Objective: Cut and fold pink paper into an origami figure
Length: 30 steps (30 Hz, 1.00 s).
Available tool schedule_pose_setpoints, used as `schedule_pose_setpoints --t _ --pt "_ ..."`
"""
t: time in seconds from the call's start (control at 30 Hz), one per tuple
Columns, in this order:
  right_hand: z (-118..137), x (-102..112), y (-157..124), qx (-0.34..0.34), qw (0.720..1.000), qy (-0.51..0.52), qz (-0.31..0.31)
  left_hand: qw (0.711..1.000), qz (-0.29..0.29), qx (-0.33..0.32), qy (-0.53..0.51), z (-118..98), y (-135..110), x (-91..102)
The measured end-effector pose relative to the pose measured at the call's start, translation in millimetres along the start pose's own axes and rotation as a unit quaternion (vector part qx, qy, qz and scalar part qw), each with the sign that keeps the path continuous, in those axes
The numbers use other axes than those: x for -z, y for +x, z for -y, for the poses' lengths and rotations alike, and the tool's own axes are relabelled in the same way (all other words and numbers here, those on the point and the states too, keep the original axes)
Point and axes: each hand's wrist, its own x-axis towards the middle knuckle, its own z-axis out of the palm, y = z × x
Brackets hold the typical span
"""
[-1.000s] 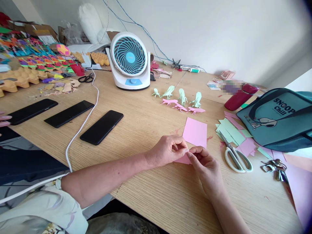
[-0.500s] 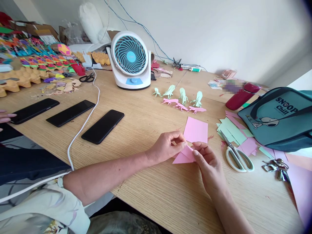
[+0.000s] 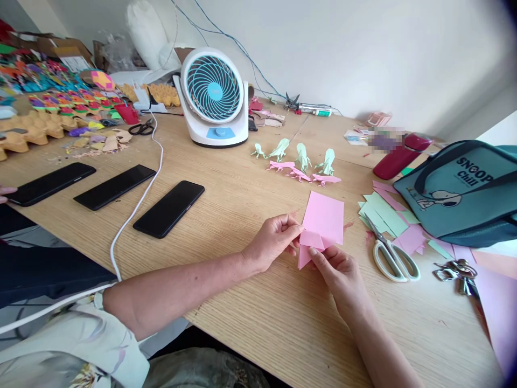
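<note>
A small folded pink paper is held just above the wooden table between both hands. My left hand pinches its left corner with thumb and forefinger. My right hand grips its lower edge from the right, fingers closed on it. Right behind it a flat pink sheet lies on the table. Further back stand several green and pink folded paper animals.
White-handled scissors and paper scraps lie to the right, beside a teal bag, keys and a red bottle. Three black phones, a white cable and a fan are at left. Another person's fingertips show at far left.
The pink paper, pressed low between the fingers a second ago, was lifted and turned; it now points downward, nearer the flat pink sheet. Both hands shifted slightly away from me.
</note>
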Motion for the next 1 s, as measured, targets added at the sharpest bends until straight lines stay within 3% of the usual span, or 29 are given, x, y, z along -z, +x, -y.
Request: schedule_pose_setpoints --t 0.17,0.43,0.6,1.0 --pt "-2 2 0 -0.002 1.000 -0.007 -0.019 0.999 0.033 0.007 0.004 -2 -1 1.4" --pt "-6 7 1 -0.028 0.996 0.043 -0.077 0.979 0.130 -0.001 0.158 0 -5 3.2" --pt "-5 6 0 -0.032 0.996 0.057 -0.063 0.973 0.127 0.017 0.192 4 -4 3.7" --pt "-8 13 0 -0.035 0.996 0.074 -0.035 0.988 0.098 0.064 0.096 2 -3 1.8"
